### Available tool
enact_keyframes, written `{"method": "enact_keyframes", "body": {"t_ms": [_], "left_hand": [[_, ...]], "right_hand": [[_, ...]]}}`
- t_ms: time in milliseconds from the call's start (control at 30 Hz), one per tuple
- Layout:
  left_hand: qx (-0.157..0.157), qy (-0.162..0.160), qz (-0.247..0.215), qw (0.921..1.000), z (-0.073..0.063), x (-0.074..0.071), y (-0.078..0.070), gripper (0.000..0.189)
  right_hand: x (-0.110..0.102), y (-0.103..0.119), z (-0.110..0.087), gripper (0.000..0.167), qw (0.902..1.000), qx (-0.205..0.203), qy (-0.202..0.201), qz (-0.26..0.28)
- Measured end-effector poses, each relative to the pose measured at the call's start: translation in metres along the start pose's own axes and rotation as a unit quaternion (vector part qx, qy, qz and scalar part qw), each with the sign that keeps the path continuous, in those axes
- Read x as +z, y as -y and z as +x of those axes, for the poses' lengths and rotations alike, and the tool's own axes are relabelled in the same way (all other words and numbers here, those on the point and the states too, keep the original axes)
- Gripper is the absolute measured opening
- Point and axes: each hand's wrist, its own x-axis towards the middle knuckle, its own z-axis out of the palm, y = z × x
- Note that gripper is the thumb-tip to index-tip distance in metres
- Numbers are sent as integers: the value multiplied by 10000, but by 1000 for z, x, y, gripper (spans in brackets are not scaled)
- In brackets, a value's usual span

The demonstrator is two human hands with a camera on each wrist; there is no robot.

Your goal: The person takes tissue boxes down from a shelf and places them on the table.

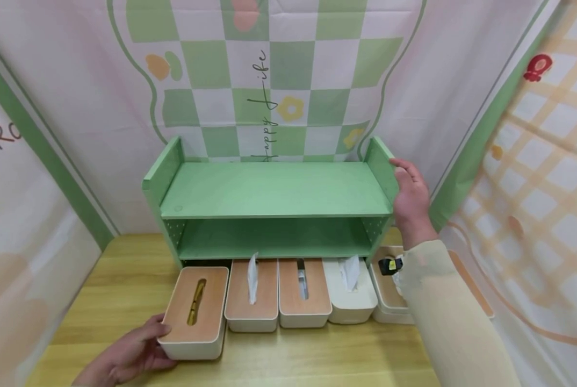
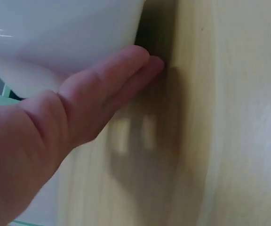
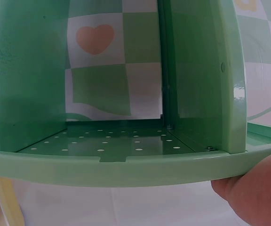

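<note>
At the front left, a tissue box [image 1: 199, 301] with a wood-look lid stands on the table, a yellow-brown object showing in its slot. My left hand [image 1: 141, 344] holds its front left corner, thumb at the lid's edge; in the left wrist view the fingers [image 2: 112, 77] lie along the white box wall, low over the table. A green two-tier shelf [image 1: 274, 188] stands behind. My right hand [image 1: 411, 199] grips the upper part of its right side panel [image 1: 381, 169]. In the right wrist view, the hand [image 3: 262, 193] wraps the panel's edge, with a fingertip showing on the inner side.
Right of the held box stand two wood-lidded boxes, one with a tissue [image 1: 252, 282], one with a dark-topped clear item [image 1: 302, 279]. A white-lidded box [image 1: 353, 306] follows. Another box [image 1: 382, 309], bearing a black object [image 1: 390, 266], is partly behind my right sleeve. Printed curtains [image 1: 293, 64] enclose the table.
</note>
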Motion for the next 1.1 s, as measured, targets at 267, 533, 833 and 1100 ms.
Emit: {"method": "enact_keyframes", "body": {"t_ms": [267, 533, 833, 1100], "left_hand": [[-154, -661, 1070, 9919, 4, -4, -4, 84], [76, -1563, 2169, 9636, 4, 7, -7, 84], [2129, -1571, 6872, 6766, -8, 57, -13, 60], [2263, -1568, 7625, 5855, 0, 85, -15, 33]], "right_hand": [[1, -1, 0, 44, 9999, 48, -26, 121], [1, -1, -1, 45, 10000, 32, 15, 26], [2, 0, -3, 45, 9999, 3, 73, 76], [2, 0, -2, 44, 10000, 17, 3, 77]]}}
